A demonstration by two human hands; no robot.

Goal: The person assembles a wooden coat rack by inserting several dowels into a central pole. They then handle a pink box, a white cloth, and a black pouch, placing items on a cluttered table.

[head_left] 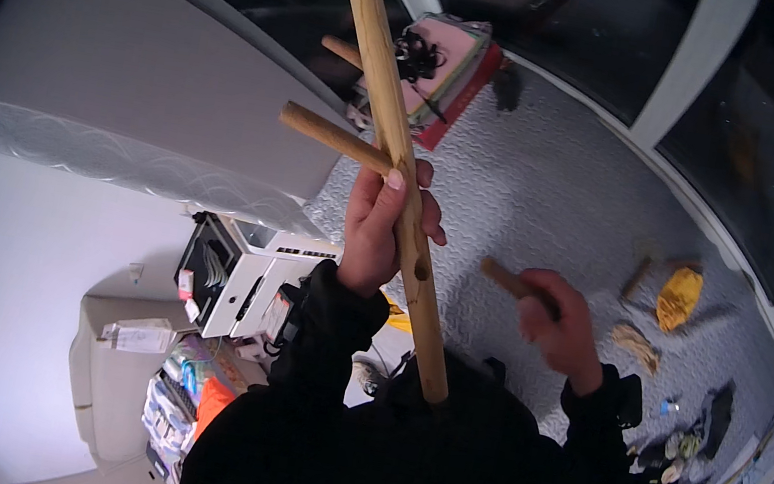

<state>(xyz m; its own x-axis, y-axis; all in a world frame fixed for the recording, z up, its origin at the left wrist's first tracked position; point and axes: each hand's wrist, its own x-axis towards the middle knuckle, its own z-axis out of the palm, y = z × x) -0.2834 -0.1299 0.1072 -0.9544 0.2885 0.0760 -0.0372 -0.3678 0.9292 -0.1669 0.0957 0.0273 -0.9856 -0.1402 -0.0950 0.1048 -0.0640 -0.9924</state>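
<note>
My left hand [376, 225] is closed round a long round wooden pole [384, 49], which slants from the upper left down toward my body. Two wooden pegs stick out from the pole's left side: the longer-looking peg [328, 134] right by my thumb, and another peg [341, 51] farther up. Below my grip a round hole [421, 271] shows in the pole. To the right, my right hand [561, 325] is closed on a short loose wooden peg [506, 278], held apart from the pole and pointing toward it.
Quilted grey bedding [538, 185] spreads beneath my hands. A pink and red stack [456, 60] with a black cord lies at the far end. On the right are a yellow bag [679, 298] and scattered clothes. A white cabinet [262, 293] stands at the left; windows line the far side.
</note>
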